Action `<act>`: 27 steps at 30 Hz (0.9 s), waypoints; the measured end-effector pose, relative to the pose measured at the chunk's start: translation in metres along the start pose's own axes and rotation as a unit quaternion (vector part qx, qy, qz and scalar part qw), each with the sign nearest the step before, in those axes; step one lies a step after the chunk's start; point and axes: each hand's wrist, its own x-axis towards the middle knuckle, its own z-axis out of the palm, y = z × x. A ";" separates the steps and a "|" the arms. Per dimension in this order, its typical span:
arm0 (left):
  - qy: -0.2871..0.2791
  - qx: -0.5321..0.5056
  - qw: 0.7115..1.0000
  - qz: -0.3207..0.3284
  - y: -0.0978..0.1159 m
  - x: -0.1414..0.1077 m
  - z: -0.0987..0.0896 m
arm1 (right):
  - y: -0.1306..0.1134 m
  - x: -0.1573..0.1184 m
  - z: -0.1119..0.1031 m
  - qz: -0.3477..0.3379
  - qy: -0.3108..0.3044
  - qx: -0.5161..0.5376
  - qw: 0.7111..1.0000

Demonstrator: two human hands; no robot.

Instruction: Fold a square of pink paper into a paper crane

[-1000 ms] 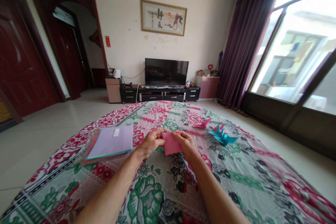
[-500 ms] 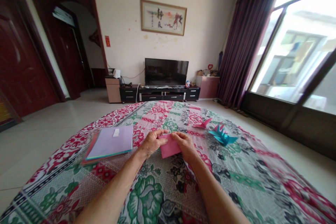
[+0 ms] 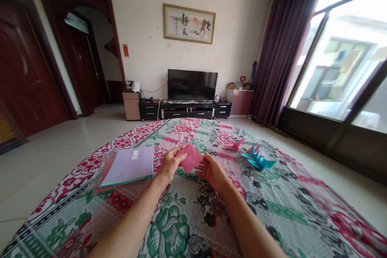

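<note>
A small folded square of pink paper point(image 3: 191, 159) is held up over the table, turned so that a corner points upward. My left hand point(image 3: 169, 164) pinches its left corner between thumb and fingers. At the paper's right corner is my right hand point(image 3: 214, 172), fingers stretched out and apart, their tips close to the edge; whether they touch it I cannot tell. Farther right on the cloth lie a pink folded paper crane point(image 3: 235, 145) and a cluster of blue folded paper cranes point(image 3: 259, 160), with some pink ones partly hidden behind.
A stack of coloured paper sheets point(image 3: 130, 167), lilac on top with a small white piece point(image 3: 134, 155), lies to the left. A flowered tablecloth point(image 3: 169, 225) covers the round table. Beyond stand a television point(image 3: 192, 84) and a low black cabinet point(image 3: 187, 111).
The pink paper has turned from lying squarely between both hands to a diamond position. My right hand has loosened its pinch and spread its fingers, while the left keeps hold.
</note>
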 end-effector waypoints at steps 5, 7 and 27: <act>0.023 0.028 0.999 0.018 -0.001 0.001 0.000 | 0.003 -0.001 0.003 -0.054 0.004 -0.052 0.997; -0.004 0.052 0.999 0.010 0.000 0.001 -0.001 | 0.005 0.000 0.003 -0.091 0.006 -0.085 0.992; 0.004 0.044 0.999 -0.014 -0.012 0.004 -0.011 | 0.018 0.007 0.008 -0.238 0.161 -0.229 0.930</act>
